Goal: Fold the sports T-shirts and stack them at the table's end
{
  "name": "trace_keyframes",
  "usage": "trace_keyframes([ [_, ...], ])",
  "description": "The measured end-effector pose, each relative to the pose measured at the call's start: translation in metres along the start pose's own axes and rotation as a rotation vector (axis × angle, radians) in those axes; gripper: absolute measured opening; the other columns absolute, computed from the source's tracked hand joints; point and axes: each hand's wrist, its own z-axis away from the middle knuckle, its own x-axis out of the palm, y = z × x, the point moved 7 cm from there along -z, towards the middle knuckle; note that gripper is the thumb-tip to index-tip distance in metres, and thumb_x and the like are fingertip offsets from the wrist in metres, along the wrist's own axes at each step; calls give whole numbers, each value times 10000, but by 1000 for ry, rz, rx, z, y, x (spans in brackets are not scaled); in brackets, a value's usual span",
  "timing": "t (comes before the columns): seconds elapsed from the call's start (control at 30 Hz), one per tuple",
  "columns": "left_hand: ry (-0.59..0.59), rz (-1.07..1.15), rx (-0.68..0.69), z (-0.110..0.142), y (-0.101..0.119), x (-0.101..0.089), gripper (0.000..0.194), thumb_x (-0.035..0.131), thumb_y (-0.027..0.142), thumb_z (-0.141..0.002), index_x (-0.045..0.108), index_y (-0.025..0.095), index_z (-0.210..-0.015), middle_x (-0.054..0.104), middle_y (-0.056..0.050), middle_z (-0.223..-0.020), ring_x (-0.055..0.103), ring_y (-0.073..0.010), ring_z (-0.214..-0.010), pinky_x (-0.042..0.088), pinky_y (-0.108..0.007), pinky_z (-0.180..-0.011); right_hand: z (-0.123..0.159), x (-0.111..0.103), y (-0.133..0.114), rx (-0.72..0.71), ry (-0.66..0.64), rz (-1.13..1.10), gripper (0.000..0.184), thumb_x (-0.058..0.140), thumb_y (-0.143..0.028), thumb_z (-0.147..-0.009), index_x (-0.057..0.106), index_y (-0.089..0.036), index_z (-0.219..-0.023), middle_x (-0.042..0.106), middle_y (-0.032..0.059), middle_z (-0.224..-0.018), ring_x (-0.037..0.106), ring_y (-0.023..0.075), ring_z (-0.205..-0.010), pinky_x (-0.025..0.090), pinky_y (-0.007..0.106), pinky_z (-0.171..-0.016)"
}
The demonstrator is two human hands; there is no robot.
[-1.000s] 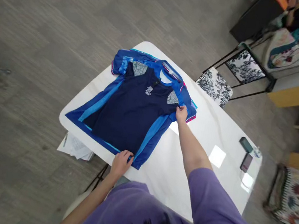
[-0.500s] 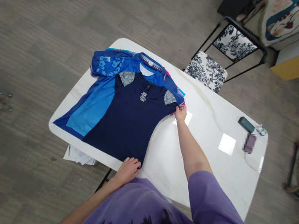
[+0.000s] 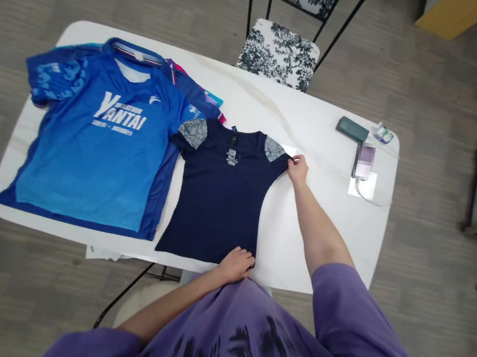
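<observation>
A dark navy T-shirt (image 3: 220, 200) with grey paisley shoulder patches lies spread on the white table (image 3: 302, 232), its neck toward the far edge. My right hand (image 3: 297, 169) pinches the tip of its right-side sleeve. At the near hem, by the bottom right corner, my left hand (image 3: 237, 264) has its fingers curled on the cloth. To the left lies a bright blue printed sports shirt (image 3: 93, 172), flat on top of other shirts. The navy sleeve on that side touches the blue shirt's sleeve.
A dark green case (image 3: 353, 129), a phone (image 3: 364, 161) with a white cable and a small packet (image 3: 383, 133) lie at the table's right end. Beyond the far edge stands a chair (image 3: 279, 54) with a black-and-white tree pattern.
Both hands have drawn the navy T-shirt to the right, off the blue shirt, whose printed front now shows. The camera view has turned and shifted.
</observation>
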Motion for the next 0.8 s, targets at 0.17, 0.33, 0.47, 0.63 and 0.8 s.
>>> trace_keyframes([
  [0.17, -32, -5, 100, -83, 79, 31, 155, 671, 339, -1068, 766, 223, -1108, 770, -96, -1180, 696, -259, -1113, 465, -400, -980, -31, -90, 80, 56, 67, 56, 143, 661, -290, -925, 636, -240, -1056, 695, 5, -873, 661, 227, -874, 559, 364, -938],
  [0.33, -98, 38, 107, -125, 120, 46, 193, 679, 354, -1057, 786, 225, -1154, 774, -95, -1218, 708, -268, -1146, 494, -406, -986, -36, -142, 112, 78, 149, 92, 202, 663, -289, -914, 594, -233, -1095, 684, 39, -976, 645, 247, -960, 535, 405, -1020],
  [0.47, 14, 168, -3, -110, 102, 11, 220, 697, 407, -1056, 780, 264, -1201, 782, -68, -1194, 727, -257, -1129, 520, -402, -987, 17, -147, 91, -111, 225, 129, 220, 640, -323, -942, 586, -227, -1133, 667, 96, -1142, 618, 270, -1104, 498, 433, -1093],
  [0.63, 340, 157, -368, -16, -4, -65, 210, 604, 328, -1095, 734, 282, -1255, 754, -76, -1181, 721, -242, -1098, 554, -403, -975, 188, -77, 76, -253, -257, 215, 174, 590, -396, -1044, 677, -261, -1109, 697, 27, -982, 647, 220, -850, 514, 329, -828],
  [0.8, 297, 37, -407, 82, -82, -75, 327, 675, 229, -1024, 695, 284, -1346, 713, -96, -1329, 700, -268, -1226, 565, -421, -1062, 355, -17, 83, -271, -466, 387, 136, 593, -298, -1058, 714, -272, -1114, 735, 36, -1066, 707, 211, -917, 513, 304, -839],
])
